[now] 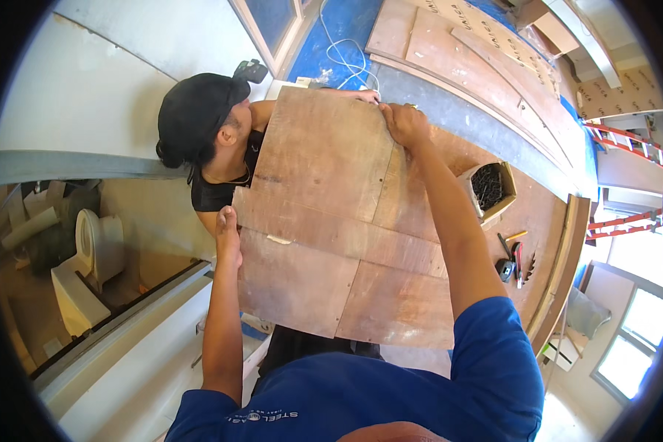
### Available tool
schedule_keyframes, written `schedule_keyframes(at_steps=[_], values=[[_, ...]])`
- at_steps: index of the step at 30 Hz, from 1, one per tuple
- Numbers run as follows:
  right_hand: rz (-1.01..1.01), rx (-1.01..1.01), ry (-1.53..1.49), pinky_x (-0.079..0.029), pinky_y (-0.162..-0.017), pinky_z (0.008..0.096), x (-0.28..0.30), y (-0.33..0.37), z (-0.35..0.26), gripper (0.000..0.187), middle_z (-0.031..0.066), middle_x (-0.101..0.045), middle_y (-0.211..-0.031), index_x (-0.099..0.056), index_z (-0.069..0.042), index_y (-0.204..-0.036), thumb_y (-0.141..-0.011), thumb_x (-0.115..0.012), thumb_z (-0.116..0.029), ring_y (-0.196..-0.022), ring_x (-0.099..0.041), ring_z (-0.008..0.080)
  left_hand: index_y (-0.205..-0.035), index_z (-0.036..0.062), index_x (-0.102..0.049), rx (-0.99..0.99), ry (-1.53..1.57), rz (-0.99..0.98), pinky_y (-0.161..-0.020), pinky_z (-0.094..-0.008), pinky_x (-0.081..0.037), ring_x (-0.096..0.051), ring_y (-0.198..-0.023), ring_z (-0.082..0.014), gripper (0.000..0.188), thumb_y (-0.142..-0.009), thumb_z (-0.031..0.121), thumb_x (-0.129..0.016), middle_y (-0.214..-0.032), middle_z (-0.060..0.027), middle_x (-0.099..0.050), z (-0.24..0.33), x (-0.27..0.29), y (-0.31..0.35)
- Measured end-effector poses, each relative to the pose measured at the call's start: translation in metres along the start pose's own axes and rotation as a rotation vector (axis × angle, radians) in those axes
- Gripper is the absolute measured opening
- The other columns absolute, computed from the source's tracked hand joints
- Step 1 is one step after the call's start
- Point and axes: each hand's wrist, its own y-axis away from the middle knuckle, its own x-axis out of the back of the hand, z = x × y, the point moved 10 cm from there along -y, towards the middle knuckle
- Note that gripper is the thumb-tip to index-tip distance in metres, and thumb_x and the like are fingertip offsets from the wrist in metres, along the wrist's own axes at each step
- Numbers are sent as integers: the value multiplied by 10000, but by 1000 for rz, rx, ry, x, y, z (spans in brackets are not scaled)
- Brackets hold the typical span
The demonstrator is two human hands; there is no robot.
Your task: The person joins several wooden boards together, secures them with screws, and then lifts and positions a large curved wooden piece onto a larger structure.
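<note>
A brown plywood panel (309, 158) made of several joined pieces is in front of my body, over a wooden work surface. My left hand (229, 237) is closed on its left edge, thumb toward the top face. At the far right corner my right hand (407, 125) grips the edge, its fingertips hidden. Beyond the left side, a person in a black cap (199, 110) leans close, partly covered by the panel; that person's hand (366, 96) shows past the far edge.
Right of the panel stand an open cardboard box (488, 187) of dark screws or nails, a tape measure (504, 269), a red-handled tool (518, 258) and a yellow pencil (517, 236). Plywood sheets (464, 66) lie beyond. A toilet (96, 247) and bathtub (125, 361) are at left.
</note>
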Motion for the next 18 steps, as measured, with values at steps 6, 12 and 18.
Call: schedule_keyframes(at_steps=[6,12,18], values=[[12,5,48,-551,-877,534,-5,-9,8,547,256,-723,-996,-737,-82,-1039,-1066,-398,-510,-961,-703,426,-1382,-1,-577,-121,-2,-103,-1058,-384,-440,-573,-1259,-254,555,-1031,427,-629,-1369,-129,-624,27,-33,5],[-19,-9,56,-554,-871,556,-10,-5,10,572,252,-733,-1043,-719,-67,-1115,-1073,-371,-520,-989,-699,454,-1342,-15,-630,-312,-430,-174,-1017,-389,-481,-648,-1168,-279,541,-1011,413,-647,-1287,-182,-689,61,-47,31],[53,16,43,-551,-803,564,-14,-5,18,626,255,-733,-971,-737,-53,-970,-1066,-377,-556,-916,-703,454,-1450,-8,-548,-270,-564,-231,-1084,-373,-444,-605,-1282,-271,646,-1006,450,-652,-1377,-201,-649,53,-48,26]])
